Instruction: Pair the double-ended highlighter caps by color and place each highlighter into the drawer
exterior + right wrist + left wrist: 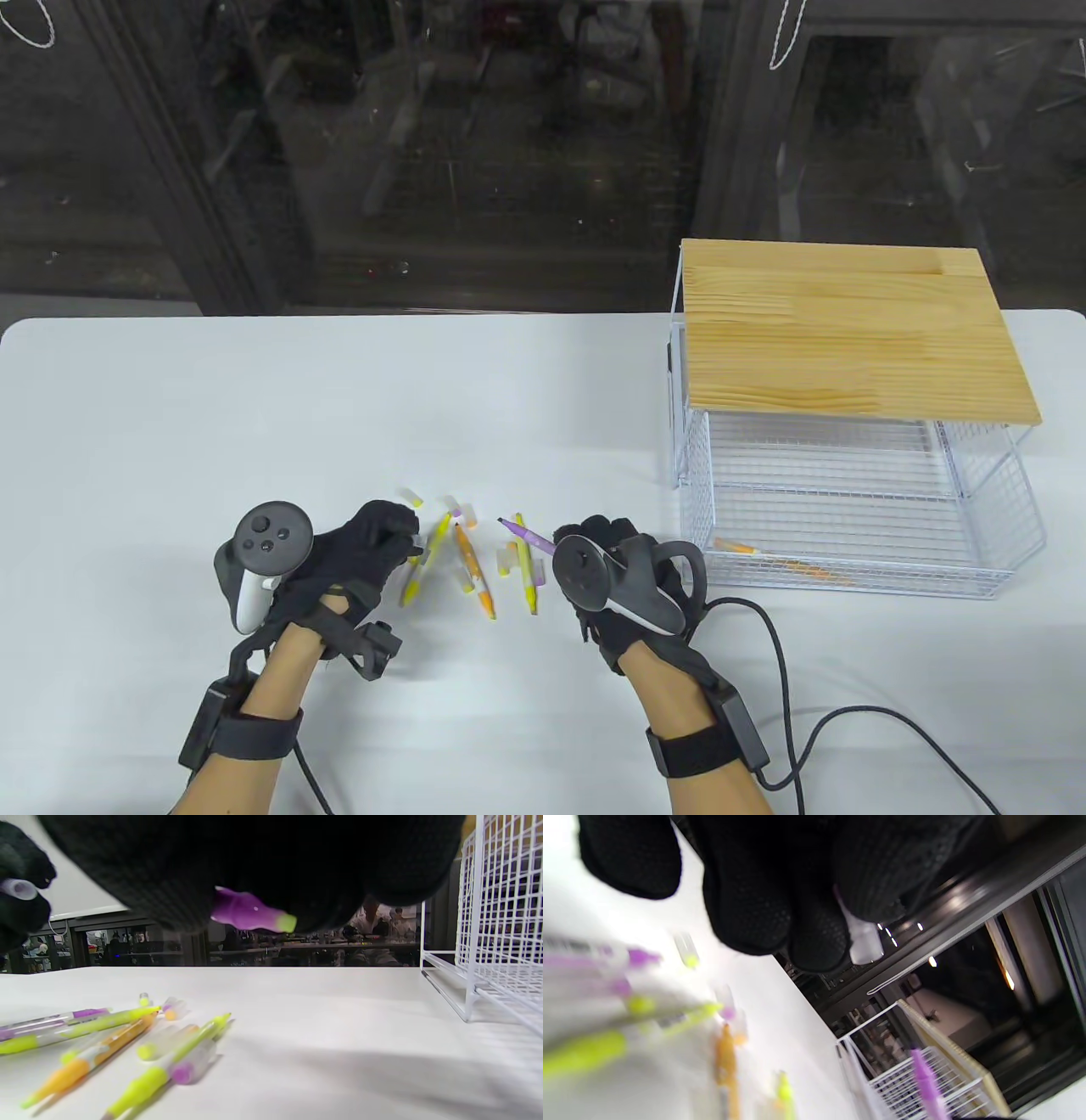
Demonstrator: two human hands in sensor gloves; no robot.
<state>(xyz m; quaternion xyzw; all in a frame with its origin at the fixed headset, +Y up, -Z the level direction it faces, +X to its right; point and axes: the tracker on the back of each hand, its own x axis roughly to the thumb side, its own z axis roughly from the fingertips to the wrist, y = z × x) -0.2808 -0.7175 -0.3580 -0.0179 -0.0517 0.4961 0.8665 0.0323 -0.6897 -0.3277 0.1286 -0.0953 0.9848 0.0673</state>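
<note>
My right hand [570,543] grips an uncapped purple highlighter [524,535] above the table, its tip pointing up and left. In the right wrist view the purple highlighter [248,911] juts out under the glove with a yellow-green tip. My left hand [405,536] pinches a small clear cap [864,938]; the cap [18,888] also shows at that view's left edge. Between the hands lie two yellow highlighters [424,562] [527,579] and an orange highlighter [474,579]. The white wire drawer [857,570] stands pulled out at the right, with an orange highlighter [736,548] inside.
A wooden top [848,331] covers the drawer's wire frame. Loose caps [411,495] [507,559] lie among the pens. A black cable [789,679] trails from my right wrist across the table's front right.
</note>
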